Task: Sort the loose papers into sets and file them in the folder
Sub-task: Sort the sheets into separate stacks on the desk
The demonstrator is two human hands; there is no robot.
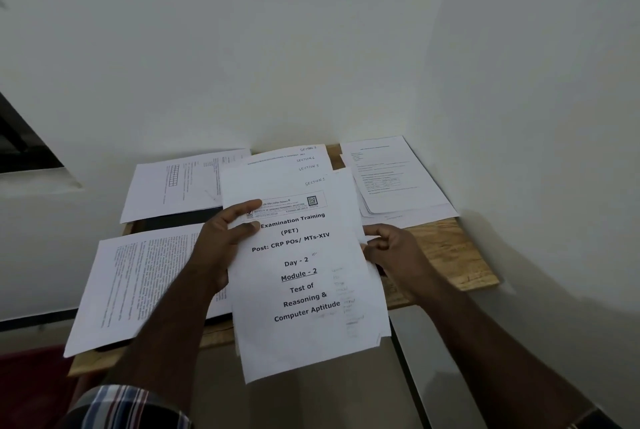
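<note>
Head view: left hand (221, 241) and right hand (391, 248) pinch booklet (308, 276) edges at 9 and 3 o'clock, apparently for reading.

Small wooden table against a white wall

The table (464, 255) stands in a corner; a dark window opening (20, 144) is at left.

Dim, flat indoor light w/ greenish-grey cast. Soft shadow on wall (519, 248) right of table (460, 255). Wide-angle bowing at edges. Big print sharp; far sheets' small text blurry. No glare.
</note>
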